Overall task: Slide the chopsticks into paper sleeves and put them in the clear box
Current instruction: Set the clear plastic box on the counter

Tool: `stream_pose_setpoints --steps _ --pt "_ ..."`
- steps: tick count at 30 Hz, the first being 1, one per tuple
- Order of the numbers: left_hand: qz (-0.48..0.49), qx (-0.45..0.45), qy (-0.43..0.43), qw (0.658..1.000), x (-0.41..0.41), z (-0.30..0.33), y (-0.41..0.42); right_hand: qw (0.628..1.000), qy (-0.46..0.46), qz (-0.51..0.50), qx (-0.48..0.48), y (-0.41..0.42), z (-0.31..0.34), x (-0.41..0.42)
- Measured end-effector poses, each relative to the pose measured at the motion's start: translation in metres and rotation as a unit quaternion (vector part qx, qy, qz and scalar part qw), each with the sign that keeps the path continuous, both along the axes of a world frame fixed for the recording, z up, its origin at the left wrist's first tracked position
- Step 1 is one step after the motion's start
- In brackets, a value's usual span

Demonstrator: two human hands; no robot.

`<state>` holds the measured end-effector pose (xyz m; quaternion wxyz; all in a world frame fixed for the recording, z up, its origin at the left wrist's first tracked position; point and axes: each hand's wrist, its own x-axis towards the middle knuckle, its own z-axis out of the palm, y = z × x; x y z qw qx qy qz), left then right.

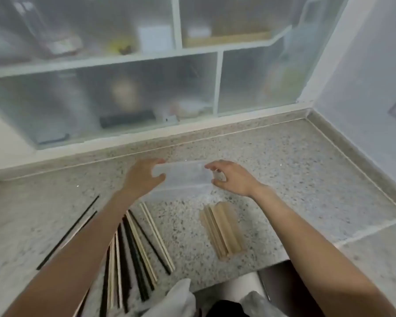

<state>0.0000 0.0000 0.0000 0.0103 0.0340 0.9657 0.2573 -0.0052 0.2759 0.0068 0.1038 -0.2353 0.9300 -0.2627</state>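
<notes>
A clear box (184,177) lies on the speckled counter near the back edge, blurred. My left hand (142,177) grips its left end, fingers over the far rim and thumb on the near side. My right hand (232,177) grips the right end the same way. Loose black and pale wooden chopsticks (135,245) lie spread at the front left, partly under my left forearm. A stack of tan paper sleeves (222,229) lies at the front right of the box, between my forearms.
A frosted-glass window with a white frame (218,81) rises behind the counter. A white wall (364,99) closes the right side. White plastic (181,298) and a dark gap lie at the counter's front edge.
</notes>
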Motion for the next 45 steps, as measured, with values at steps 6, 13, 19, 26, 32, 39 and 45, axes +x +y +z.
stream_pose_setpoints --steps 6,13,19,26,32,39,45 --pt "-0.030 -0.193 -0.069 0.978 0.007 -0.062 -0.029 0.973 0.046 0.060 0.220 -0.047 -0.065 -0.020" --pt "-0.046 -0.216 -0.068 0.973 -0.015 -0.094 -0.031 0.933 0.067 0.074 0.346 -0.071 -0.087 -0.049" --pt "-0.022 -0.210 -0.024 0.977 -0.018 -0.104 -0.032 0.938 0.041 0.083 0.335 -0.073 -0.082 -0.059" --pt "-0.047 -0.208 -0.044 0.976 -0.019 -0.103 -0.034 0.941 0.041 0.076 0.326 -0.073 -0.077 -0.058" --pt "-0.065 -0.196 -0.075 0.976 -0.023 -0.091 -0.035 0.944 0.042 0.053 0.324 -0.079 -0.081 -0.054" --pt "-0.105 -0.183 -0.129 0.969 -0.041 -0.065 -0.053 0.955 0.014 0.059 0.289 -0.070 -0.078 -0.054" --pt "0.046 0.083 0.015 0.995 -0.024 -0.076 -0.068 0.990 -0.081 0.058 0.096 -0.046 -0.056 -0.079"
